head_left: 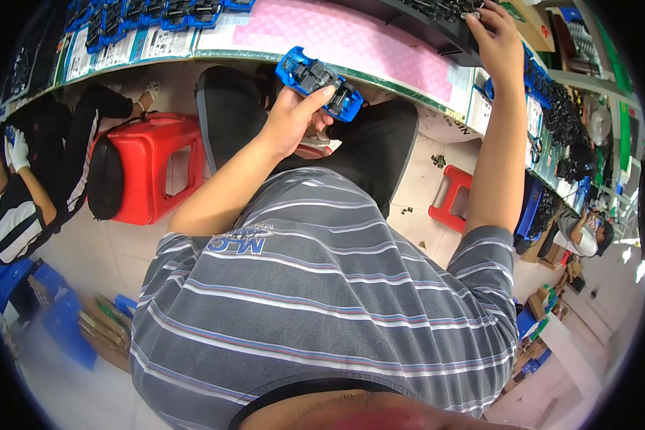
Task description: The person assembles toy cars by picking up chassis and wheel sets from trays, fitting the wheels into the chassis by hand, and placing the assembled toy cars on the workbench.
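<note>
Now left hand (292,115) fingers (321,95) grip blue part (319,82).

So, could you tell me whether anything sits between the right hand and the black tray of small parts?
Nothing visible does: the right hand already touches the small black parts in the black tray.

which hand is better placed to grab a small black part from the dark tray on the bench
Probably the right hand: it is stretched out with its fingers already at the dark tray. The left hand is full, gripping the blue part.
</note>
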`<action>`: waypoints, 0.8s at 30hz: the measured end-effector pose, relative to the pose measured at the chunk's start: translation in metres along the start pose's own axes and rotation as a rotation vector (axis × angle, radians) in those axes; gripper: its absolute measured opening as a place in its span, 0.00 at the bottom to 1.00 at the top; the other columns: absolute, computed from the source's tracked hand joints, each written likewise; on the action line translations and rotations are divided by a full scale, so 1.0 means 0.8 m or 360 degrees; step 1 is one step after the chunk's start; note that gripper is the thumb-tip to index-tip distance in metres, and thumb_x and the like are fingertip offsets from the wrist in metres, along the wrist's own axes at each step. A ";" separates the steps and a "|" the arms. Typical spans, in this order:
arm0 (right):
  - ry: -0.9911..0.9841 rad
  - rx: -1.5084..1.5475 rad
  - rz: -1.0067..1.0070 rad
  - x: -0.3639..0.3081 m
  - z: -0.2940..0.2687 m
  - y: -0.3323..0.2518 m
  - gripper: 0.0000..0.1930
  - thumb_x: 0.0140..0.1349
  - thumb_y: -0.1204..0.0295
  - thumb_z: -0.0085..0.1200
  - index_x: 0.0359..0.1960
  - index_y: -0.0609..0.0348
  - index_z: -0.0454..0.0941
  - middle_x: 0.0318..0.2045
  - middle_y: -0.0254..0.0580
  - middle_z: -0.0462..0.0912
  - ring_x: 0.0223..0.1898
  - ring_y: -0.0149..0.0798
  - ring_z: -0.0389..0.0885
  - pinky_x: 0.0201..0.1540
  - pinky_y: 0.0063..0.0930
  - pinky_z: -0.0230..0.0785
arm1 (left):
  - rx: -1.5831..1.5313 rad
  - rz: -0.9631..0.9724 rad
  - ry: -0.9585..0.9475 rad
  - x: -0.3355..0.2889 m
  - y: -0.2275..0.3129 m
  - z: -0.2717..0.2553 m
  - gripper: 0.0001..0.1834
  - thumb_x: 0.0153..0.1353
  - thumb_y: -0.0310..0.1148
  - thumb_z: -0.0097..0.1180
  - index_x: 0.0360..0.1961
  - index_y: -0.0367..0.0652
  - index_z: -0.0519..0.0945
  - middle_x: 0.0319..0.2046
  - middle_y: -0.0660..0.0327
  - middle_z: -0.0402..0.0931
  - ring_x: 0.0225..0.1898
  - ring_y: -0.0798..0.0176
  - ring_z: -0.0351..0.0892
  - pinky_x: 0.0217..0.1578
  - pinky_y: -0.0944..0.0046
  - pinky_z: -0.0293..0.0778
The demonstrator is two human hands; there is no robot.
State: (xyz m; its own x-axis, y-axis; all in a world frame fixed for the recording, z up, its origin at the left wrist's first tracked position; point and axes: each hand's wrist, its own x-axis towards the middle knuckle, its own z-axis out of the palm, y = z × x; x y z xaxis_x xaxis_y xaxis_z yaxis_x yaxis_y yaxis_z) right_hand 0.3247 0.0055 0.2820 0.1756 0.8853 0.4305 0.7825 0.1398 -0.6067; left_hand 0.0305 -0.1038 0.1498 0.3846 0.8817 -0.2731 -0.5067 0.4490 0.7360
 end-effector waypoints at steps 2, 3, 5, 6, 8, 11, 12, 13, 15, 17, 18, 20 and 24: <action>-0.0303 0.0354 -0.0006 -0.043 -0.005 0.001 0.16 0.55 0.67 0.68 0.41 0.64 0.83 0.49 0.45 0.83 0.43 0.33 0.83 0.47 0.27 0.74 | 0.0000 -0.0018 0.0003 0.006 -0.003 0.004 0.11 0.65 0.38 0.60 0.41 0.41 0.77 0.29 0.64 0.79 0.23 0.74 0.76 0.23 0.75 0.71; -0.0377 0.0496 -0.0112 -0.069 0.012 -0.002 0.16 0.53 0.69 0.69 0.41 0.65 0.82 0.49 0.44 0.83 0.44 0.33 0.82 0.48 0.29 0.74 | 0.0067 -0.0003 -0.0022 0.010 -0.007 0.002 0.11 0.65 0.37 0.60 0.41 0.41 0.77 0.28 0.65 0.78 0.23 0.74 0.76 0.23 0.75 0.71; -0.0502 0.0524 -0.0159 -0.121 0.045 -0.062 0.21 0.50 0.71 0.70 0.45 0.64 0.79 0.46 0.43 0.82 0.45 0.34 0.82 0.50 0.30 0.74 | 0.0120 -0.0002 -0.0056 0.012 -0.013 0.006 0.12 0.65 0.37 0.60 0.40 0.40 0.77 0.26 0.65 0.77 0.23 0.73 0.76 0.24 0.74 0.72; -0.0545 0.0412 -0.0095 -0.140 0.056 -0.092 0.24 0.49 0.71 0.70 0.48 0.64 0.78 0.43 0.43 0.82 0.45 0.35 0.82 0.50 0.31 0.74 | 0.0120 -0.0024 -0.0073 0.014 -0.018 0.006 0.12 0.65 0.37 0.60 0.40 0.40 0.77 0.26 0.65 0.77 0.23 0.73 0.76 0.24 0.74 0.72; -0.0619 0.0290 -0.0102 -0.155 0.074 -0.110 0.29 0.47 0.69 0.70 0.53 0.63 0.75 0.43 0.47 0.82 0.44 0.40 0.82 0.50 0.33 0.74 | 0.0218 -0.0032 -0.0183 0.018 -0.029 0.008 0.12 0.65 0.38 0.60 0.40 0.39 0.76 0.25 0.64 0.77 0.23 0.72 0.76 0.25 0.72 0.72; -0.0641 0.0201 -0.0200 -0.161 0.096 -0.109 0.28 0.48 0.68 0.69 0.52 0.63 0.75 0.43 0.48 0.82 0.44 0.44 0.82 0.47 0.34 0.75 | 0.0311 -0.0014 -0.0211 0.016 -0.032 0.007 0.13 0.66 0.38 0.58 0.41 0.38 0.76 0.25 0.63 0.78 0.24 0.71 0.77 0.27 0.70 0.72; -0.0639 0.0195 -0.0193 -0.163 0.094 -0.108 0.28 0.48 0.68 0.69 0.52 0.63 0.75 0.43 0.48 0.82 0.44 0.44 0.82 0.47 0.34 0.75 | 0.0349 0.0002 -0.0183 0.014 -0.033 0.008 0.13 0.66 0.37 0.58 0.41 0.38 0.75 0.26 0.62 0.78 0.25 0.71 0.77 0.28 0.70 0.72; -0.0692 0.0274 -0.0162 -0.163 0.094 -0.109 0.28 0.48 0.68 0.69 0.52 0.62 0.76 0.44 0.48 0.82 0.43 0.43 0.82 0.47 0.34 0.75 | 0.0350 0.0030 -0.0132 0.012 -0.032 0.008 0.11 0.66 0.35 0.56 0.41 0.37 0.75 0.25 0.63 0.77 0.25 0.71 0.77 0.27 0.70 0.72; -0.0760 0.0355 -0.0141 -0.161 0.094 -0.108 0.28 0.47 0.68 0.70 0.52 0.62 0.76 0.44 0.48 0.82 0.43 0.43 0.82 0.46 0.33 0.75 | 0.0323 0.0021 -0.0093 0.012 -0.031 0.008 0.10 0.66 0.33 0.56 0.42 0.37 0.75 0.25 0.63 0.77 0.25 0.71 0.77 0.26 0.70 0.72; -0.0797 0.0393 -0.0144 -0.161 0.095 -0.108 0.29 0.46 0.67 0.71 0.52 0.61 0.76 0.45 0.46 0.82 0.43 0.42 0.82 0.46 0.33 0.75 | 0.0295 0.0011 -0.0037 0.008 -0.028 0.006 0.09 0.65 0.32 0.55 0.42 0.38 0.75 0.25 0.63 0.77 0.25 0.71 0.77 0.26 0.71 0.72; -0.0815 0.0402 -0.0153 -0.162 0.098 -0.109 0.29 0.46 0.67 0.71 0.52 0.61 0.76 0.45 0.46 0.82 0.43 0.42 0.82 0.46 0.33 0.75 | 0.0357 0.0033 -0.0100 0.007 -0.027 0.005 0.09 0.65 0.32 0.56 0.43 0.38 0.74 0.26 0.63 0.77 0.25 0.71 0.77 0.26 0.71 0.72; -0.0684 0.0243 -0.0343 -0.164 0.103 -0.113 0.30 0.46 0.66 0.73 0.52 0.60 0.77 0.44 0.44 0.82 0.43 0.41 0.82 0.46 0.33 0.75 | 0.0415 0.0059 -0.0156 0.008 -0.025 -0.001 0.10 0.65 0.31 0.57 0.43 0.38 0.74 0.26 0.64 0.77 0.25 0.72 0.78 0.26 0.71 0.73; -0.0746 0.0372 -0.0294 -0.156 0.101 -0.114 0.27 0.49 0.68 0.72 0.51 0.62 0.77 0.43 0.44 0.83 0.43 0.39 0.82 0.46 0.31 0.76 | 0.0434 0.0157 -0.0242 0.007 -0.011 -0.013 0.13 0.66 0.36 0.59 0.45 0.40 0.73 0.30 0.64 0.77 0.25 0.72 0.77 0.26 0.72 0.74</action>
State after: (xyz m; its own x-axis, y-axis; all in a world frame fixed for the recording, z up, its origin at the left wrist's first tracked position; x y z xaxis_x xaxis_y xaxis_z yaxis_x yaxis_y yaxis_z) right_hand 0.1830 -0.0816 0.2298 -0.2781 0.9319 0.2327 0.6124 0.3587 -0.7045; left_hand 0.0293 -0.1015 0.1356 0.4654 0.8780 -0.1115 -0.3296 0.2889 0.8988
